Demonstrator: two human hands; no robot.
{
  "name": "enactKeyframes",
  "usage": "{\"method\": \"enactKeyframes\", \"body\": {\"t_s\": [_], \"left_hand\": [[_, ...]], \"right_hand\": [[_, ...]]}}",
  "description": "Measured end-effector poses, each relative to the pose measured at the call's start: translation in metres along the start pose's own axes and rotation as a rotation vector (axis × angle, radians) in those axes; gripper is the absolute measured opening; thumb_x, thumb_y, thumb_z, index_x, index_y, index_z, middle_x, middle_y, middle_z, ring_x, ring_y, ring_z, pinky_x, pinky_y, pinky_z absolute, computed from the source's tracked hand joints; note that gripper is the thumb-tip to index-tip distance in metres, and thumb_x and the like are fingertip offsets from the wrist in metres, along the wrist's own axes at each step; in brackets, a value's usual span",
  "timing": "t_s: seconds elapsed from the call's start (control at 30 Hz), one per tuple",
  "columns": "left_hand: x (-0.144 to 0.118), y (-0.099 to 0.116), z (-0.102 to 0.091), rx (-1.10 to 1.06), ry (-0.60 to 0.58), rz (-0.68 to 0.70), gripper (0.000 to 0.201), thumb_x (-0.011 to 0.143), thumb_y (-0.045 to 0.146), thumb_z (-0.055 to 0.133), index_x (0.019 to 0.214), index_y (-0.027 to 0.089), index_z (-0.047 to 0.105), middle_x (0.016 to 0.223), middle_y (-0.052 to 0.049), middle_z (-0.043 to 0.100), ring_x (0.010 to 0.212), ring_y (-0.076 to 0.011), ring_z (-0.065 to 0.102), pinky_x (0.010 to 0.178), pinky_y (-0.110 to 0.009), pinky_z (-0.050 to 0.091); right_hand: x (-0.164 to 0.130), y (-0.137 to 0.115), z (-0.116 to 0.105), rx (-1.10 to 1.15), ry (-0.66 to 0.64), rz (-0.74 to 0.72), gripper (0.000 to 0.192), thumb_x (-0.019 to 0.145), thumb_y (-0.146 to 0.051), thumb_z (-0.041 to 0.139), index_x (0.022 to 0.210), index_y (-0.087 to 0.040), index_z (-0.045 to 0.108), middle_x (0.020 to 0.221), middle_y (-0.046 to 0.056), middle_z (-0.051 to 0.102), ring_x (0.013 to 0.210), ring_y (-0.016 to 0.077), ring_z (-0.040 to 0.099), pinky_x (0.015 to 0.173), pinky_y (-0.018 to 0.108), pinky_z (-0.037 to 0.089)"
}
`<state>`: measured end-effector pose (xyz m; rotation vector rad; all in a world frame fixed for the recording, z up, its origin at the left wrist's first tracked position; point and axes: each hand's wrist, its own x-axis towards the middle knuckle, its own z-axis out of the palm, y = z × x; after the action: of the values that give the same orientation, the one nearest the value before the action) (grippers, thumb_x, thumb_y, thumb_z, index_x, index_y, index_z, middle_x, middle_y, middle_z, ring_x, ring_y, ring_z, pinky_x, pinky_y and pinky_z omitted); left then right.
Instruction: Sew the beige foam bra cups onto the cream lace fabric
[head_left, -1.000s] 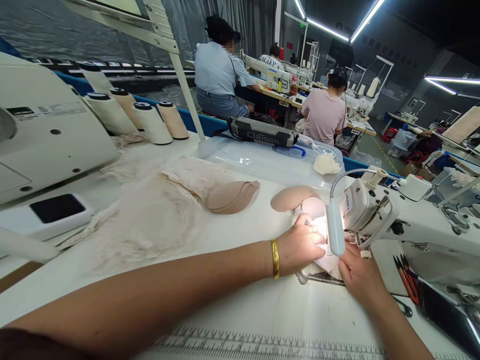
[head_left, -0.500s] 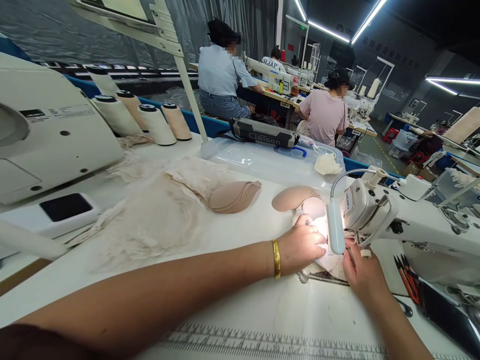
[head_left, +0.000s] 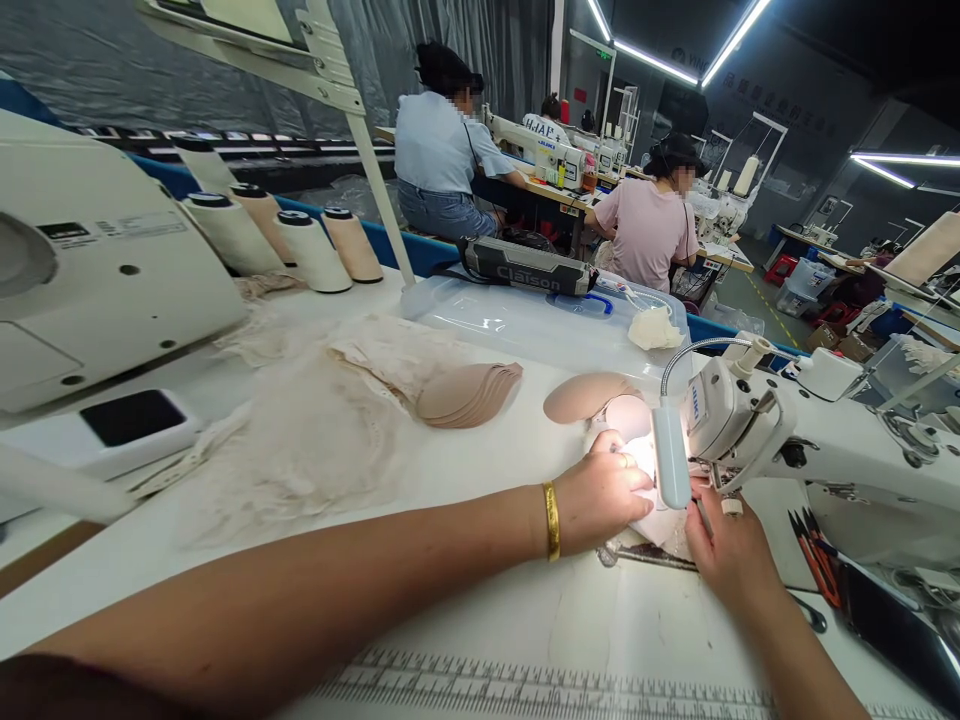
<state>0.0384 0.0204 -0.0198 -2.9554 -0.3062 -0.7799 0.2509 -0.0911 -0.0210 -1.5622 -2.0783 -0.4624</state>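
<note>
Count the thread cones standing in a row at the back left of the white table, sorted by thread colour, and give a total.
White thread cones: 2
Beige thread cones: 2
A fifth pale cone behind is partly hidden.
Total: 4 clear cones.
</note>
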Motion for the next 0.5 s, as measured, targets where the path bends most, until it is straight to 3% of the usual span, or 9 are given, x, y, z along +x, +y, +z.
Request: {"method": "enactKeyframes", "body": {"t_s": [0.13, 0.33, 0.5], "left_hand": [[0.002, 0.000, -0.005, 0.002, -0.032, 0.013, 0.011, 0.083, 0.011, 0.063, 0.084, 0.021, 0.067, 0.087, -0.004, 0.067, 0.083, -0.0210, 0.056, 0.090, -0.046, 0.034], [-0.006, 0.018, -0.013, 0.006, -0.015, 0.065, 0.012, 0.084, 0.013, 0.061, 0.075, 0.020, 0.062, 0.078, -0.002, 0.062, 0.077, -0.0192, 0.053, 0.091, -0.047, 0.034], [-0.008, 0.021, -0.015, 0.010, -0.012, 0.060, 0.013, 0.082, 0.013, 0.062, 0.071, 0.020, 0.060, 0.074, 0.000, 0.060, 0.073, -0.0179, 0.052, 0.091, -0.047, 0.035]], "right_hand": [[-0.001, -0.002, -0.006, 0.029, -0.093, -0.012, 0.023, 0.099, -0.018, 0.041, 0.110, -0.021, 0.062, 0.087, 0.005, 0.069, 0.078, 0.0224, 0.062, 0.067, 0.032, 0.047], [0.005, -0.010, -0.025, 0.260, -0.332, -0.120, 0.022, 0.094, -0.011, 0.042, 0.089, -0.023, 0.060, 0.080, 0.001, 0.058, 0.078, 0.0188, 0.052, 0.064, 0.028, 0.037], [0.008, -0.014, -0.025, 0.268, -0.335, -0.106, 0.023, 0.095, -0.011, 0.043, 0.093, -0.023, 0.062, 0.081, 0.001, 0.057, 0.079, 0.0190, 0.053, 0.065, 0.028, 0.037]]}}
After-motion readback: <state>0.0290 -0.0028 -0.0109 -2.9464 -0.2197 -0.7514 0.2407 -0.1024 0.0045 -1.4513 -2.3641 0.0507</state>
